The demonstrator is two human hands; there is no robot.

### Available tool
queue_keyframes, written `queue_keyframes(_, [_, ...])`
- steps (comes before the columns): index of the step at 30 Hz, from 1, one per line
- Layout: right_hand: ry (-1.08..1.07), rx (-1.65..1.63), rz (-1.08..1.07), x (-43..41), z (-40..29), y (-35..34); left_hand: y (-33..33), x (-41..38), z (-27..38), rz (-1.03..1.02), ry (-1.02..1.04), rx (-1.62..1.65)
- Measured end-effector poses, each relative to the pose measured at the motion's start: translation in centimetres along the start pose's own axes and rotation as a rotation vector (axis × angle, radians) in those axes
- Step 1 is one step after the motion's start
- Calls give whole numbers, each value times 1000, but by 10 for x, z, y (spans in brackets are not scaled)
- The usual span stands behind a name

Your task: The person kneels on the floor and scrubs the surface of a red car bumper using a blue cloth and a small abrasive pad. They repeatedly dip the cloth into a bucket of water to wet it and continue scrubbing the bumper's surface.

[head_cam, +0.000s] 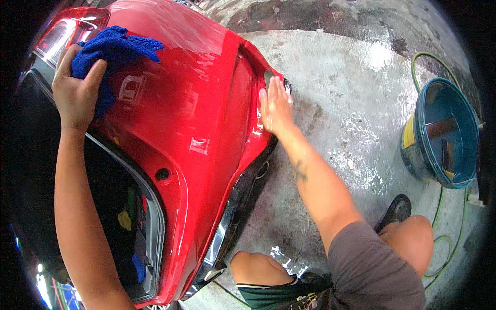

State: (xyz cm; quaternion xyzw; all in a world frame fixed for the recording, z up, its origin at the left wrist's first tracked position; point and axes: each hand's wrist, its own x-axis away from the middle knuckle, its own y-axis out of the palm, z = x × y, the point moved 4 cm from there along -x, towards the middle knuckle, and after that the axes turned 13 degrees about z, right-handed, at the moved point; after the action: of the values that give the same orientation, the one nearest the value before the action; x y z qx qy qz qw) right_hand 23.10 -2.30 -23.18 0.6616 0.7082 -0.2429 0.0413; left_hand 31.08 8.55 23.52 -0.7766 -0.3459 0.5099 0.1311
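Observation:
My left hand [79, 83] grips a bunched blue microfiber cloth [116, 44] against the red car body, beside the tail light [71, 31]. Lower down the same body, my right hand [277, 104] lies flat on the edge of the rear bumper [209, 186], fingers close together. A small flat grey sheet [268, 76], possibly sandpaper, shows by its fingertips; the palm hides the rest. Pale streaks dull the upper red panel [170, 19], while wet-looking reflections cover the area between my hands.
Right of me stands a teal bucket [422, 155] with liquid and blocks inside. A green hose [445, 259] loops on the wet concrete floor [329, 135] near my shoe [395, 211]. The car's dark open boot [112, 186] lies under my left arm.

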Motion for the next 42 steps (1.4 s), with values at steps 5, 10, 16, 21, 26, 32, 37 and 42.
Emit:
queue_keyframes(5, [-16,80,-230,54,-7,-8,-6,2,2,11,37,-8])
queue_keyframes(10, [70,-115,-66,-8,19,10,3,4,3,-24,-15,36])
queue_keyframes(16, [203,-232,-54,-12,-1,13,-5,0,5,-24,-10,-31])
queue_keyframes(21, [85,-386,204,-61,-86,11,-6,5,7,25,9,13])
queue_keyframes(26, [134,-275,113,-22,-21,18,-1,-4,16,-5,6,-25])
queue_keyframes(32, [87,-351,211,-66,-79,8,0,8,0,-12,-16,7])
queue_keyframes(37, [165,-196,118,-27,-2,26,-1,-7,21,21,45,-58])
queue_keyframes(42, [33,-276,255,-65,-72,18,-1,3,7,27,31,25])
